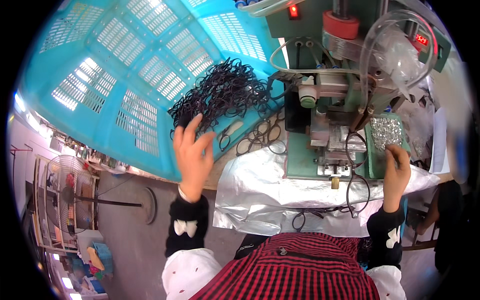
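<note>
while the left hand reached half-open, empty, into the frame pile left of the green press, the right hand pinched studs right of it

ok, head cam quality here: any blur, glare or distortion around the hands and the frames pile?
Head view: strong fisheye, the blue crate walls bow toward the rim, corners black. Right edge is smeared and blurred. Glare on the silver sheet and the clear tube; blown-out light at the left rim. Left hand at the dark eyeglass frames pile and right hand are reasonably sharp.
</note>
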Demonstrator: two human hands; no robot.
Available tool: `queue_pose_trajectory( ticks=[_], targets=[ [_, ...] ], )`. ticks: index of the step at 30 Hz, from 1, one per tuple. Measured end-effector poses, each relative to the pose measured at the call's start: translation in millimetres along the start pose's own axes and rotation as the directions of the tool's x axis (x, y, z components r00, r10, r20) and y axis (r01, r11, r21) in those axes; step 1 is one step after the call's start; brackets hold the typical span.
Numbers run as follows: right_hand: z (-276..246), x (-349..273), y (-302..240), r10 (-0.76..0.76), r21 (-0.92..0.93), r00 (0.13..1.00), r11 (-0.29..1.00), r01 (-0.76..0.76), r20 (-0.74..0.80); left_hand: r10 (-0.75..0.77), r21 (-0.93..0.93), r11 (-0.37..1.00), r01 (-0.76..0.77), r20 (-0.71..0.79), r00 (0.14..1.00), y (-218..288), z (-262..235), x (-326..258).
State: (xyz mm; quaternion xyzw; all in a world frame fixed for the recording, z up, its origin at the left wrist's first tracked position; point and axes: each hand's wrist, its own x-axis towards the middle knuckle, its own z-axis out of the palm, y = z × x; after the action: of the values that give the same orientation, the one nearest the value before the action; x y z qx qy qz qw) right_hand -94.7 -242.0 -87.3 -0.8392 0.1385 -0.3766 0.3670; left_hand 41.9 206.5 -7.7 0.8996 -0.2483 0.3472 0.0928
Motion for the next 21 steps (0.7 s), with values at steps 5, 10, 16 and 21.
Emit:
queue_pose_trajectory(
  ticks=[5, 10, 16, 21],
  targets=[
    [14.7, 9.6, -5.9, 0.121, 0.134, 0.992, 0.983, -0.123, 0.025, 0.412, -0.013, 0.899, -0.437, 0.363, 0.836, -56.0, 55.0, 0.8],
    [-4.3, -7.3, 2.0, 0.206, 0.101, 0.978, 0.974, -0.204, -0.009, 0.58, -0.132, 0.796, -0.591, 0.448, 0.681, -93.2, 79.5, 3.8],
    [-47.2, -41.7, 5.0, 0.186, -0.046, 0.946, 0.978, -0.205, -0.266, 0.356, -0.292, 0.925, -0.242, 0.444, 0.822, -86.4, 64.5, 2.5],
    [-46.4, -28.5, -37.7, 0.139, 0.082, 0.989, 0.987, -0.135, -0.042, 0.305, -0.256, 0.948, -0.191, 0.55, 0.778, -79.1, 54.4, -10.5]
  ],
)
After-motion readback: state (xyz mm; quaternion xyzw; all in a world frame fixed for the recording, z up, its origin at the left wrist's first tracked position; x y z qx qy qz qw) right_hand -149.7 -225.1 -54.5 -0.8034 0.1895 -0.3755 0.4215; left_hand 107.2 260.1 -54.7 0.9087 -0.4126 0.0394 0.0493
